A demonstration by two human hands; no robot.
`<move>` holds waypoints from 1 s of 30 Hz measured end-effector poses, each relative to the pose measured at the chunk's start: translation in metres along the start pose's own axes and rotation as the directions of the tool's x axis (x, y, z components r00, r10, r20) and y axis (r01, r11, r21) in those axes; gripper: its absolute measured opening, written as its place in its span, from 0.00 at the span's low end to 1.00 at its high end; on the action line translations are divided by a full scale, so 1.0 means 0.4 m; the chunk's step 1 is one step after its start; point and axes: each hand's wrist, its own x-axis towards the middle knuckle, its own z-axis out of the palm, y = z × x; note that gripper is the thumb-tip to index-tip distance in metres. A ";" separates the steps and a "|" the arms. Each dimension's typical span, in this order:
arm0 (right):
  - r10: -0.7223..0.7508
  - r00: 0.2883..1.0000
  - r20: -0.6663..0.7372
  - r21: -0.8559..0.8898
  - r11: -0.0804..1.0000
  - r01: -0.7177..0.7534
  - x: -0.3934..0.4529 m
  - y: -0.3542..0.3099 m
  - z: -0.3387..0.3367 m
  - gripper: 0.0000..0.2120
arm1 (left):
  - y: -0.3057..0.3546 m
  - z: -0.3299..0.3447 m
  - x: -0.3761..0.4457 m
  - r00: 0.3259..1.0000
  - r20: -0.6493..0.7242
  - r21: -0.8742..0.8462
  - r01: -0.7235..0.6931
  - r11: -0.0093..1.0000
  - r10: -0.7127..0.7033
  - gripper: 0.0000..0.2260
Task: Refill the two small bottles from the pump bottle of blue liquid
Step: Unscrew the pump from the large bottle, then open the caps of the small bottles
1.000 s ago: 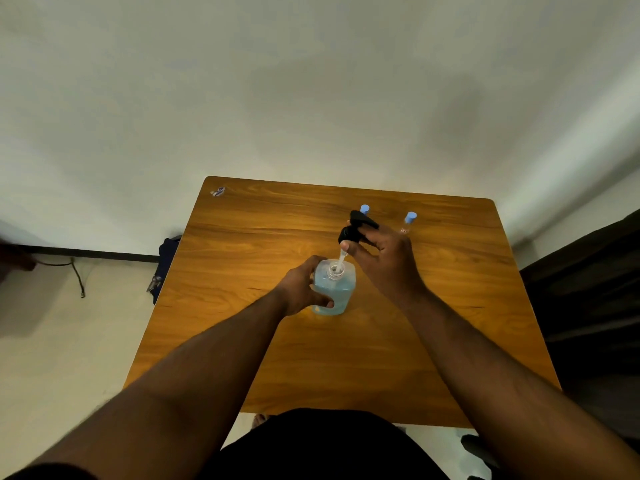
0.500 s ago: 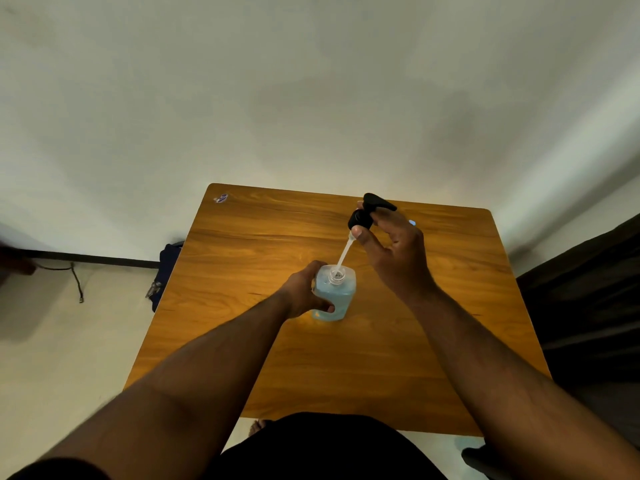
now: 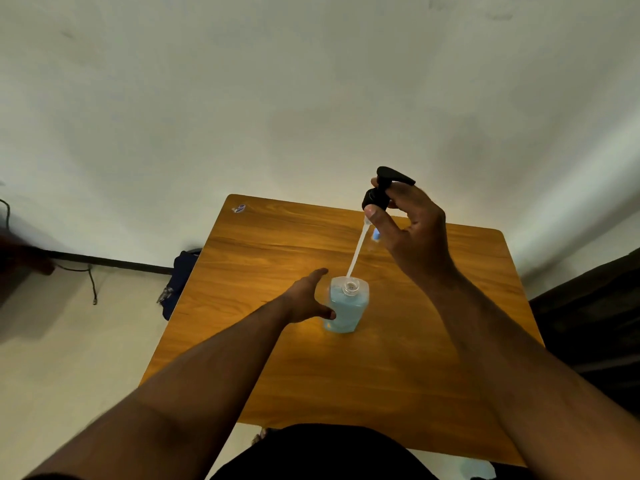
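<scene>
Pump in right hand, bottle at left hand

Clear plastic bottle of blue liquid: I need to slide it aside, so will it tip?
Probably heavyish: the clear plastic bottle of blue liquid looks nearly full. Upright on the wooden table, it likely slides, not rolls. Its neck is open, so a tip would probably spill.

Left hand reaches forward low, thumb and fingers spread in a wide clasp; right hand is held higher, fingertips and thumb pinching.
</scene>
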 end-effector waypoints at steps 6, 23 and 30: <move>-0.309 0.939 0.152 0.016 0.950 0.311 0.039 -0.070 0.056 0.17 | -0.106 -0.082 -0.039 0.992 -0.061 0.032 0.109 0.994 -0.107 0.46; -0.237 0.326 0.915 -0.059 0.721 0.690 -0.282 0.247 0.684 0.04 | -0.468 -0.159 -0.063 0.964 -0.103 0.390 0.267 0.881 -0.247 0.43; -0.118 0.270 0.956 -0.117 0.688 0.716 -0.316 0.280 0.725 0.06 | -0.487 -0.154 -0.022 0.957 -0.103 0.423 0.290 0.859 -0.273 0.36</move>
